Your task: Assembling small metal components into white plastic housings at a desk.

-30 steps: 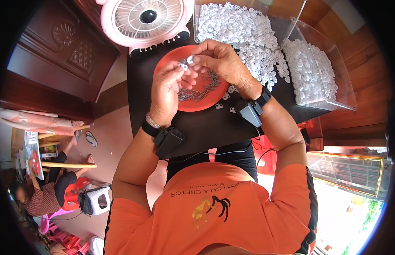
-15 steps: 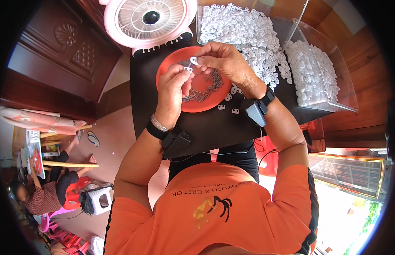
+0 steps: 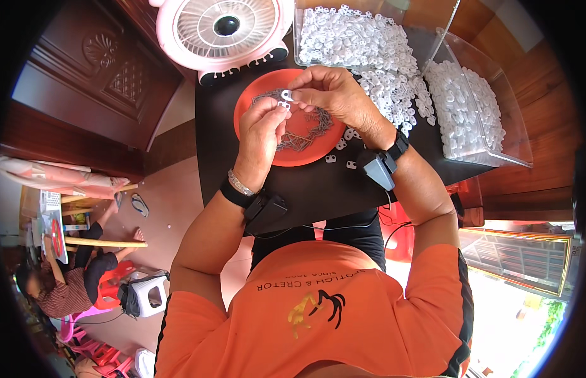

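Observation:
Above an orange-red plastic basin (image 3: 242,104), my two hands meet with small white parts between them. My left hand (image 3: 261,129) pinches a small white two-hole plastic piece (image 3: 283,105) at its fingertips. In the closed thumb and fingers of my right hand (image 3: 334,94) is a white plastic piece with a rounded, looped end (image 3: 286,95). The two pieces are very close together; whether they are joined I cannot tell. Many thin grey metal pins (image 3: 299,140) lie in the basin below. A few loose white two-hole pieces (image 3: 330,159) rest on the dark table beside it.
A clear bin of white pieces (image 3: 356,38) stands behind the basin, spilling onto the dark table (image 3: 242,208). Another clear bin (image 3: 469,113) is at the right. A pink fan (image 3: 223,28) sits at the back left. Another person (image 3: 66,293) sits at the far left.
The looped piece in my right hand has come down closer to the two-hole piece in my left. Both hands have drawn nearer each other.

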### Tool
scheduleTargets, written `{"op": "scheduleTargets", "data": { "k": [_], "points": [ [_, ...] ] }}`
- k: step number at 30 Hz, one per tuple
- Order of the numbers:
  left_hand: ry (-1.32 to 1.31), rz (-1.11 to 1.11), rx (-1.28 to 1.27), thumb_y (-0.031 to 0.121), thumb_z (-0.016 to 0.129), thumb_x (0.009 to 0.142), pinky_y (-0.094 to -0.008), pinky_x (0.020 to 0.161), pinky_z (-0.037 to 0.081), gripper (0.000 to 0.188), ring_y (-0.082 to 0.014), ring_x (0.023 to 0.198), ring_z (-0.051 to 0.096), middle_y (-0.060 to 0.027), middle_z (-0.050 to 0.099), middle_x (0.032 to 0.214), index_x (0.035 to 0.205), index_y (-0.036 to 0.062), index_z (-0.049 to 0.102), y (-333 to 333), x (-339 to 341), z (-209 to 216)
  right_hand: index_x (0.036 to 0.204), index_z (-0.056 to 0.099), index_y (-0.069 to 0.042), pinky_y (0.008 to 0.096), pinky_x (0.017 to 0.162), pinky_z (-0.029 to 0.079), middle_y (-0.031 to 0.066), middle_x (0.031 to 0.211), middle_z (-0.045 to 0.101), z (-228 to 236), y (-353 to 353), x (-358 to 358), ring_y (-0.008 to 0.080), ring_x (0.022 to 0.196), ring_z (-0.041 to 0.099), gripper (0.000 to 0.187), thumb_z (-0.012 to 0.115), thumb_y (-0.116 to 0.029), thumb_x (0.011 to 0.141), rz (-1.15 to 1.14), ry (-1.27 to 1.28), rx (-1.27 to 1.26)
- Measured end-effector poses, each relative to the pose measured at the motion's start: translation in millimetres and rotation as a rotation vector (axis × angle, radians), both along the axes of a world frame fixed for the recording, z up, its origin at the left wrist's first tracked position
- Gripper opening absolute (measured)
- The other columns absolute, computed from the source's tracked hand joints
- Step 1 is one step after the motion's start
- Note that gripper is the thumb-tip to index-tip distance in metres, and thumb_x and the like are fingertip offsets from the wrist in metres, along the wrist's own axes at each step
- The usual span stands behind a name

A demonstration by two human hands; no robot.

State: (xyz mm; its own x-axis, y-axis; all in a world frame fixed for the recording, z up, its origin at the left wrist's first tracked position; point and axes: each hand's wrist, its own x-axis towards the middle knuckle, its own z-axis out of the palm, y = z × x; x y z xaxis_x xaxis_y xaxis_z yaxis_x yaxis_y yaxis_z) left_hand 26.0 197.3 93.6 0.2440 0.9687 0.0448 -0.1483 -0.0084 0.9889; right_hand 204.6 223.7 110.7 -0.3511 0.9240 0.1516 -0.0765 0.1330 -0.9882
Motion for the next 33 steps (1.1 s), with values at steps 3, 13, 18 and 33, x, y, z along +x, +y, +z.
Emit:
{"op": "scheduleTargets", "data": {
  "k": [3, 13, 18, 33],
  "points": [
    [0.025, 0.014, 0.031, 0.020, 0.051, 0.088, -0.0196, 0.047, 0.028, 0.021, -0.0050, 0.050, 0.040, 0.0024, 0.047, 0.057, 0.078, 0.0030, 0.058, -0.8, 0.6, 0.5, 0.095, 0.064, 0.001, 0.0205, 0.065, 0.049, 0.0030, 0.081, 0.066, 4.8, -5.9, -4.1, 0.0072, 0.071, 0.060, 0.015, 0.066, -0.006, 0.082, -0.007, -0.077, 0.019],
    [-0.070, -0.001, -0.012, 0.019, 0.051, 0.088, -0.0186, 0.047, 0.032, 0.017, -0.0046, 0.050, 0.042, 0.0015, 0.051, 0.062, 0.083, 0.0039, 0.058, 1.9, -2.8, -2.7, 0.103, 0.060, 0.000, 0.0216, 0.072, 0.050, 0.0024, 0.085, 0.064, 5.4, -12.0, -10.6, 0.0070, 0.081, 0.060, 0.023, 0.067, -0.001, 0.080, 0.018, -0.205, 0.203],
    [-0.125, 0.016, -0.088, 0.019, 0.052, 0.088, -0.0177, 0.044, 0.032, 0.016, -0.0041, 0.048, 0.043, 0.0018, 0.052, 0.060, 0.084, 0.0053, 0.059, 1.5, -1.5, -0.3, 0.103, 0.059, 0.000, 0.0224, 0.069, 0.050, 0.0028, 0.083, 0.064, 6.4, -13.2, -9.9, 0.0074, 0.078, 0.061, 0.027, 0.070, -0.003, 0.078, -0.015, -0.321, 0.300],
    [-0.106, 0.011, -0.095, 0.026, 0.051, 0.088, -0.0185, 0.048, 0.036, 0.027, -0.0061, 0.051, 0.048, -0.0006, 0.057, 0.064, 0.089, 0.0022, 0.063, 2.9, -1.9, -5.9, 0.099, 0.061, -0.002, 0.0336, 0.066, 0.051, 0.0119, 0.084, 0.064, -1.2, -20.3, -22.2, 0.0280, 0.076, 0.064, 0.031, 0.073, -0.013, 0.073, -0.225, -0.600, 0.821]
  ]
}}
